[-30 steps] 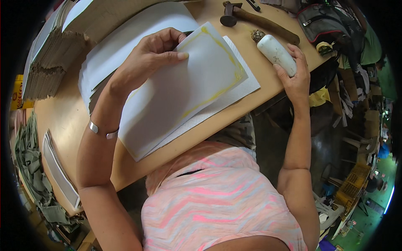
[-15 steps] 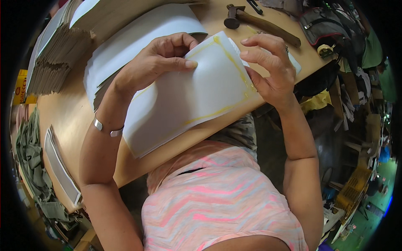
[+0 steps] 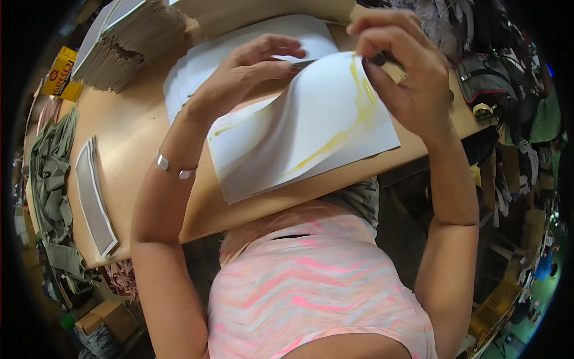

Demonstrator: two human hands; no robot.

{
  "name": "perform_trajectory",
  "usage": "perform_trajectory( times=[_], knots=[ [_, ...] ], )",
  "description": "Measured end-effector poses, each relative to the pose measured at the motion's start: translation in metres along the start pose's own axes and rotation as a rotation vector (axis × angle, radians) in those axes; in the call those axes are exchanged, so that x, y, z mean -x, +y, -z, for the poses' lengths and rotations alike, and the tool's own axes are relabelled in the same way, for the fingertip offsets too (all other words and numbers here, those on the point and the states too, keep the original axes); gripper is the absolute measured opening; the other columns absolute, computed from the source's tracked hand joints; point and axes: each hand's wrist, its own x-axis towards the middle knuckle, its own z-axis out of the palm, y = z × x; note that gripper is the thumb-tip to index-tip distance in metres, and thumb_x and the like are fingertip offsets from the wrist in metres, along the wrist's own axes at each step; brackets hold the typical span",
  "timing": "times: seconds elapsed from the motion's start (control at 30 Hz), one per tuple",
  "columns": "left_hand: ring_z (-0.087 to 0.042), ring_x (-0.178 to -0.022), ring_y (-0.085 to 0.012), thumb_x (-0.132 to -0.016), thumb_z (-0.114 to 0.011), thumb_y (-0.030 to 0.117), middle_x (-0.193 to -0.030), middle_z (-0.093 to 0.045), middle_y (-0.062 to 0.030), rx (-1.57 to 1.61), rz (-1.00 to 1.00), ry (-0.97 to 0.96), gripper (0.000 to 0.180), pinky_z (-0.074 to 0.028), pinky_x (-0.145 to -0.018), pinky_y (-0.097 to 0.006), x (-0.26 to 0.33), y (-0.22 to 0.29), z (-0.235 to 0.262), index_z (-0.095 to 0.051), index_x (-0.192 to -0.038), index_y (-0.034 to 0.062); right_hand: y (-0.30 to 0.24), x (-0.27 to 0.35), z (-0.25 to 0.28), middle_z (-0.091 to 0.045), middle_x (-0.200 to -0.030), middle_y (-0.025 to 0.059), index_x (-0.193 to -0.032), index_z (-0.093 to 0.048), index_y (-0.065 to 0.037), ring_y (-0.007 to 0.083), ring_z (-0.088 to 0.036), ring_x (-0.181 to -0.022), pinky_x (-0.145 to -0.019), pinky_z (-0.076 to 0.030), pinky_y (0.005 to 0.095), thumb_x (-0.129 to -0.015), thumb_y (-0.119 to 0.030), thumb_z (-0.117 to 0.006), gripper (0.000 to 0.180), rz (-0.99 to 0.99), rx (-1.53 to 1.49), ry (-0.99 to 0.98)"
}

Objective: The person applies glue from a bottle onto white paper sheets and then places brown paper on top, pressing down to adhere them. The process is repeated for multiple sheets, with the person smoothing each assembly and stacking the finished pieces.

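Apparently pinching with bare right hand (image 3: 406, 75), opposite loosely spread left hand (image 3: 254, 66), the corner of a thin white paper-like sheet (image 3: 323, 102); likely light, floppy, best gripped off yellow streaks (image 3: 364, 102).

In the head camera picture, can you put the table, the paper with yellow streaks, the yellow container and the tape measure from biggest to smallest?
1. Table, biggest even though partly covered
2. Paper with yellow streaks
3. Yellow container
4. Tape measure, the tiniest
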Motion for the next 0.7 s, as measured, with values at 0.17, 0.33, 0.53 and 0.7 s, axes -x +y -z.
perform_trajectory(
  times=[0.17, 0.33, 0.53, 0.7],
  knots=[
    [-0.057, -0.099, -0.0143, -0.084, -0.051, -0.001, -0.107, -0.058, -0.0054, 0.029, 0.044, 0.331, 0.023, -0.044, -0.091, -0.027, 0.060, -0.016, 0.055, -0.057, -0.107, 0.0022, 0.001, -0.061, -0.002, -0.059, -0.082, 0.0098, -0.068, -0.055, 0.000, 0.0199, -0.056, -0.074, -0.065, -0.045, 0.0329, -0.069, -0.002, -0.059, 0.004, 0.023, -0.142, -0.013],
    [-0.057, -0.092, -0.0151, -0.079, -0.046, -0.010, -0.099, -0.058, -0.0058, 0.137, 0.119, 0.440, 0.027, -0.046, -0.089, -0.028, 0.108, -0.024, 0.063, -0.055, -0.102, 0.0017, -0.034, -0.111, 0.041, -0.061, -0.070, 0.0131, -0.068, -0.059, 0.002, 0.0153, -0.059, -0.068, -0.061, -0.046, 0.0282, -0.071, -0.007, -0.054, 0.011, -0.215, -0.277, -0.298],
    [-0.057, -0.093, -0.0148, -0.075, -0.049, -0.012, -0.101, -0.058, -0.0065, 0.017, 0.159, 0.432, 0.032, -0.046, -0.088, -0.028, 0.127, -0.023, 0.044, -0.055, -0.103, 0.0013, -0.039, -0.141, 0.057, -0.061, -0.073, 0.0124, -0.071, -0.059, 0.002, 0.0151, -0.059, -0.069, -0.062, -0.046, 0.0279, -0.072, -0.007, -0.055, 0.010, -0.224, -0.244, -0.386],
    [-0.055, -0.096, -0.0137, -0.079, -0.062, -0.004, -0.099, -0.056, -0.0051, 0.053, 0.193, 0.398, 0.032, -0.047, -0.087, -0.027, 0.112, -0.006, 0.000, -0.052, -0.109, 0.0010, -0.028, -0.154, 0.054, -0.061, -0.075, 0.0119, -0.074, -0.059, 0.002, 0.0149, -0.059, -0.069, -0.063, -0.046, 0.0277, -0.073, -0.007, -0.055, 0.009, -0.216, -0.179, -0.349]
  ],
)
